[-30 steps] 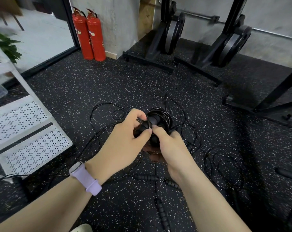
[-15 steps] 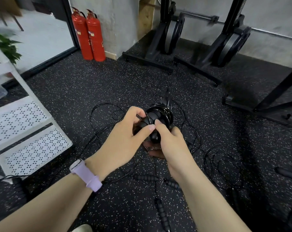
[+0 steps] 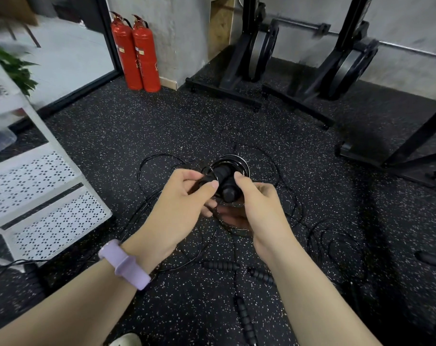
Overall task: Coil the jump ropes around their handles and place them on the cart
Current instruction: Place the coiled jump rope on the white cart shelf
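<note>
**Almost wrapped: one jump rope bundle in two hands**

Right now the person is holding a jump rope bundle [image 3: 223, 179] up over the floor, in front of the white cart [image 3: 47, 193]. The left hand [image 3: 179, 208] is pinching the thin black cord against the two black handles. The right hand [image 3: 259, 206] is curling around the other side, thumb on top.

The bundle is looking light. The handles are looking soft and bumpy, so they are probably easy to grip. The cord is looking thin, shiny and springy, so I think it is wanting to pop open. Holding both handles together, with a thumb over the loops, is likely the safest way.

More loose ropes [image 3: 336, 243] are lying on the floor under and beside the bundle, well tangled. Spare handles [image 3: 220, 265] are lying just below it. These could be catching the cord or a foot.

The cart is standing to the left of the bundle, with holey shelves. Two red fire extinguishers [image 3: 137, 51] are standing far behind the bundle, and black weight racks [image 3: 259, 53] are standing behind it to the right.
</note>
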Motion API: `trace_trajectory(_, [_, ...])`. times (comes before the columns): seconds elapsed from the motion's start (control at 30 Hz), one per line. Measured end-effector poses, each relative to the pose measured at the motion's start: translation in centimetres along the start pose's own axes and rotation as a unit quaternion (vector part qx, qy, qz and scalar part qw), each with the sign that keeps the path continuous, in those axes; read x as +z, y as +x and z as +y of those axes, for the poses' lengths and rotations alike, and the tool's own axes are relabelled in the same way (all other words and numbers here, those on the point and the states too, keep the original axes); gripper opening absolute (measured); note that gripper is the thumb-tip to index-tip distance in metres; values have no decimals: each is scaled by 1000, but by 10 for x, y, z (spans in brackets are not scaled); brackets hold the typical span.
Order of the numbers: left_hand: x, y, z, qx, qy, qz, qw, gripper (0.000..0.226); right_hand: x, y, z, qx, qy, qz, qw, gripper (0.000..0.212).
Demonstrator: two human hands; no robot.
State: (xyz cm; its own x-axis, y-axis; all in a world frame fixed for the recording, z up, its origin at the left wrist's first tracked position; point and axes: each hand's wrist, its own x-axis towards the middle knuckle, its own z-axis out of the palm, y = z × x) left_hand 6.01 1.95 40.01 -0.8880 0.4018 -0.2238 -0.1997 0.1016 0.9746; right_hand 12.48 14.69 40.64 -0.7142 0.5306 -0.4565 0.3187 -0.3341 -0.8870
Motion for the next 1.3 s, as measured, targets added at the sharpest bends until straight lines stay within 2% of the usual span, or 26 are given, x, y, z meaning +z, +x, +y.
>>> trace_trajectory(0.17, [-15, -3, 3, -71, -144, 23, 987, 33, 18, 5, -1, 6, 30, -15, 999, 57])
trace_trajectory(0.3, [-34, -8, 8, -89, -222, 47, 970, 38, 41, 5, 1, 14, 37, -39, 998, 66])
trace_trajectory(0.47, [-61, -18, 9, -57, -283, 70, 955, 28, 87, -6, 1, 15, 41, -127, 991, 50])
trace_trajectory(0.67, [-117, -33, 7, -45, -259, 160, 952, 32, 154, -14, 6, -15, 33, -176, 984, 29])
trace_trajectory(0.8, [-162, -42, 4, -39, -242, 230, 942, 32, 207, -22, 23, -7, 19, -203, 979, 33])
trace_trajectory(0.9, [-196, -47, -4, -66, -185, 286, 938, 28, 244, -25, 40, 3, 11, -222, 975, 32])
trace_trajectory(1.03, [-240, -45, -21, -94, -147, 313, 934, 31, 289, -20, 64, 9, -4, -239, 971, 25])
trace_trajectory(1.1, [-258, -40, -27, -109, -118, 322, 933, 24, 309, -16, 77, 21, -6, -249, 968, 27])
trace_trajectory(1.23, [-292, -32, -41, -140, -52, 318, 936, 18, 343, -10, 107, 31, -25, -253, 967, 50])
trace_trajectory(1.3, [-307, -28, -52, -159, -25, 311, 937, 16, 355, -7, 124, 24, -50, -259, 964, 50])
